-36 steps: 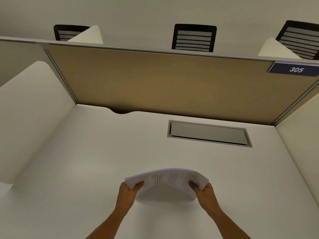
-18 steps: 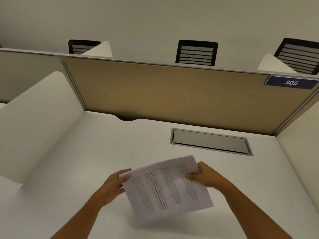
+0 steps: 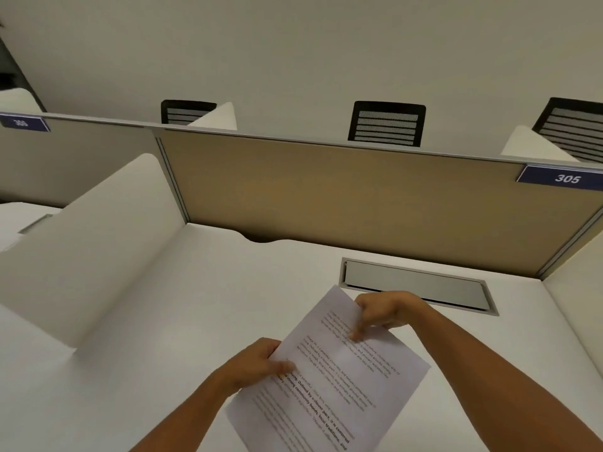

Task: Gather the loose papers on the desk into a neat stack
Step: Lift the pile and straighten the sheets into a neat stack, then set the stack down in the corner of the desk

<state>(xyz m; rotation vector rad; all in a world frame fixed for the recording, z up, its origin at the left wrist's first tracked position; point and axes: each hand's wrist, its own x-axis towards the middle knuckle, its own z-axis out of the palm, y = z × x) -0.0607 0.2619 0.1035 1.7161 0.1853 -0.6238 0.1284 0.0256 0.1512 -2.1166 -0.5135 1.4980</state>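
Observation:
A stack of white printed papers (image 3: 329, 380) is held above the white desk (image 3: 163, 321), turned at an angle with the text facing up. My left hand (image 3: 257, 362) grips its left long edge, thumb on top. My right hand (image 3: 381, 313) pinches the far upper edge, fingers pressing onto the top sheet. The near corner of the papers runs out of the bottom of the view. No other loose sheet shows on the desk.
A grey cable hatch (image 3: 417, 285) is set into the desk behind the papers. A tan divider panel (image 3: 342, 197) with a blue "305" label (image 3: 566, 178) closes the back. White side screens (image 3: 98, 243) flank the desk. Black chairs (image 3: 386, 123) stand beyond.
The papers went from a bent, level bundle held at both ends to a flat stack rotated lengthways. My right hand moved to the far edge, my left to the side edge.

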